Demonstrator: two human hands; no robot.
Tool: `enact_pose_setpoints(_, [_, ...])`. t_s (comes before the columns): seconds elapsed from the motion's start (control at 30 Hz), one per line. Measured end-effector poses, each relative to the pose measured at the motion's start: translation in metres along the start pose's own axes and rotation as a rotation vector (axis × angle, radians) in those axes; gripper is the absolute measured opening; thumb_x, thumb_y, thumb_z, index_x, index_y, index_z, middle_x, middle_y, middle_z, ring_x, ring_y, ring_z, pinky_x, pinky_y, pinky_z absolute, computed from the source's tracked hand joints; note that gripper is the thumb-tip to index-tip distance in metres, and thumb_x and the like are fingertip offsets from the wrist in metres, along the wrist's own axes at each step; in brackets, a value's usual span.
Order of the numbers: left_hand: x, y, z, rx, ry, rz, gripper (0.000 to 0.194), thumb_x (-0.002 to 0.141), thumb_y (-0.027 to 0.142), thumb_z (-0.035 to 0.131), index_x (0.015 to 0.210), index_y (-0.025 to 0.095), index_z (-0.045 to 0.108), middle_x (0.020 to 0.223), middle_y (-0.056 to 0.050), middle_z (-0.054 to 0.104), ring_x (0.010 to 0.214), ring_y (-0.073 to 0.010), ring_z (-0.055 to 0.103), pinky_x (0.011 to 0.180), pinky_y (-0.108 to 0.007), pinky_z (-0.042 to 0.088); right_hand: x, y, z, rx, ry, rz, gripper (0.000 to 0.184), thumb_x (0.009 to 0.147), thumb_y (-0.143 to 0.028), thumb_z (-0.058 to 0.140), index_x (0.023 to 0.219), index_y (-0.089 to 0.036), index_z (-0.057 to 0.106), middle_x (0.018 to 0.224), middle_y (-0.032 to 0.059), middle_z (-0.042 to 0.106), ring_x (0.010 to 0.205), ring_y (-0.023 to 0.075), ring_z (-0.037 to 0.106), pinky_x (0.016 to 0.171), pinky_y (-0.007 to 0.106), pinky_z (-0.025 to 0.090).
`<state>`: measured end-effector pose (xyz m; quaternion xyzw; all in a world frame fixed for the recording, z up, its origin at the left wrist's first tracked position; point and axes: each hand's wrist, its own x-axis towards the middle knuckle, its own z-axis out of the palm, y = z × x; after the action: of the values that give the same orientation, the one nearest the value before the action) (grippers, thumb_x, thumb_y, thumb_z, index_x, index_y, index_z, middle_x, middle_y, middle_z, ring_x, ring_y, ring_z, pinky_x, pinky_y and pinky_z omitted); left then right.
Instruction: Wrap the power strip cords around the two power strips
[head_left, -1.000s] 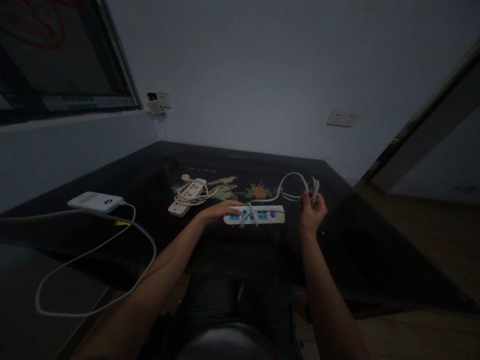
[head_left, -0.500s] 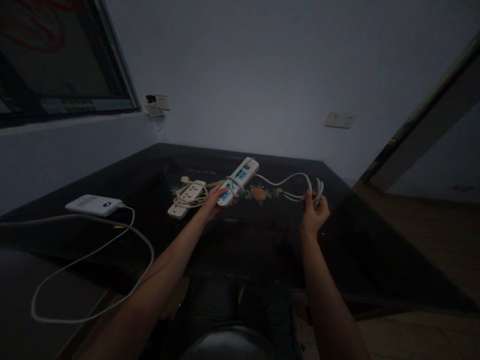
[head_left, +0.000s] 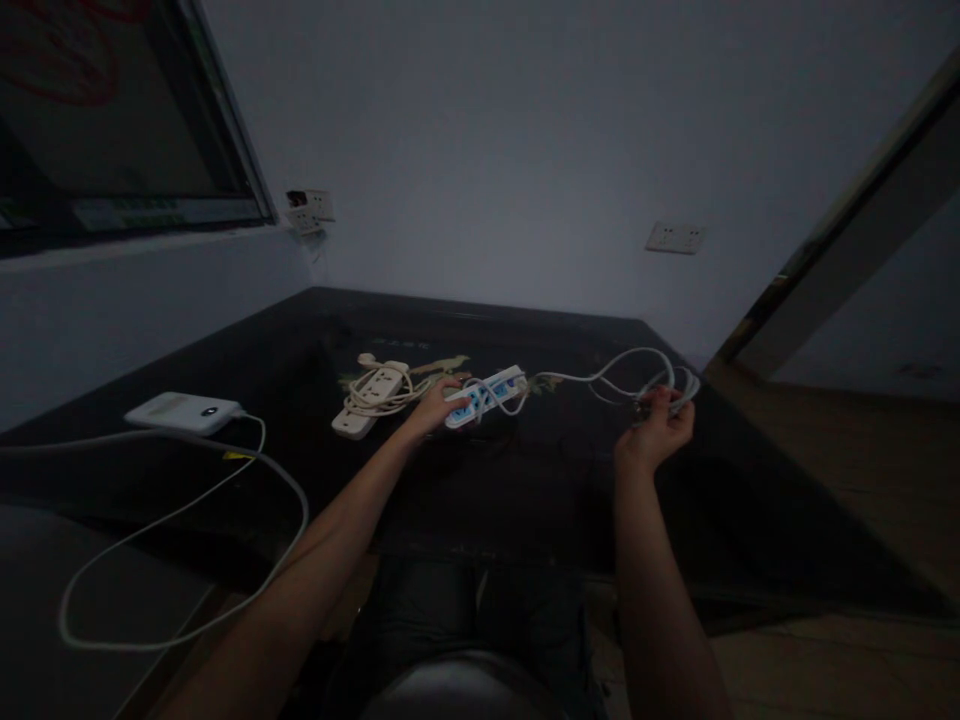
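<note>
Left hand (head_left: pixel 436 408): closed on blue-socketed strip (head_left: pixel 501 386), I'd say steadying it.
Right hand (head_left: pixel 657 430): pinching white cord (head_left: pixel 649 350), apparently keeping loops bunched.
Cream strip (head_left: pixel 388 380): beside left grip.

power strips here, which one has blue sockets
The power strip in the left hand: its face shows blue, while the cream strip lying to its left shows none.

Left hand (head_left: pixel 430 412) extended forward, fingers (head_left: pixel 448 384) curled; right hand (head_left: pixel 655 434) well apart, fingers pinched.
</note>
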<state>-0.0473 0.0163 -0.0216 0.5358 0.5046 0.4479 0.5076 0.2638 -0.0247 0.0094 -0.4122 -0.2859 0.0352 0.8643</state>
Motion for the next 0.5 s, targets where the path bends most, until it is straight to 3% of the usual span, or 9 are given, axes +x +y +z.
enact_pose_setpoints(0.13, [-0.003,0.002,-0.001,-0.001,-0.083,-0.024,0.039,0.072,0.021,0.071,0.107,0.014,0.055,0.069,-0.005,0.066,0.051,-0.0177,0.062,0.046,-0.028,0.050,0.014,0.008,-0.008,-0.038,0.055,-0.028,0.023,0.079,-0.043,0.056,0.079,-0.022,0.045,0.069,-0.0035,0.048,0.057,0.0120,0.049,0.053,0.025,0.039])
enact_pose_setpoints(0.23, [-0.005,0.003,0.000,-0.042,-0.150,-0.039,0.035,0.072,0.023,0.070,0.102,0.014,0.055,0.068,-0.006,0.067,0.052,-0.0194,0.064,0.048,-0.031,0.051,0.012,0.007,-0.007,-0.065,0.010,-0.030,0.025,0.079,-0.044,0.056,0.079,-0.022,0.047,0.069,-0.0035,0.049,0.058,0.0124,0.050,0.057,0.026,0.040])
enact_pose_setpoints(0.33, [-0.008,0.004,0.003,-0.110,-0.203,-0.044,0.034,0.074,0.027,0.067,0.103,0.016,0.052,0.072,-0.007,0.068,0.060,-0.0230,0.067,0.051,-0.033,0.053,-0.001,-0.001,-0.001,-0.097,-0.136,-0.018,0.027,0.076,-0.044,0.061,0.076,-0.020,0.050,0.066,-0.0037,0.052,0.060,0.0116,0.050,0.061,0.025,0.040])
enact_pose_setpoints(0.5, [-0.014,0.011,0.008,-0.225,-0.237,-0.008,0.029,0.077,0.030,0.064,0.099,0.017,0.050,0.081,-0.008,0.069,0.065,-0.0223,0.069,0.050,-0.029,0.053,-0.033,-0.010,0.009,-0.197,-0.514,-0.047,0.024,0.078,-0.041,0.063,0.076,-0.018,0.055,0.067,-0.0028,0.054,0.063,0.0128,0.051,0.062,0.025,0.041])
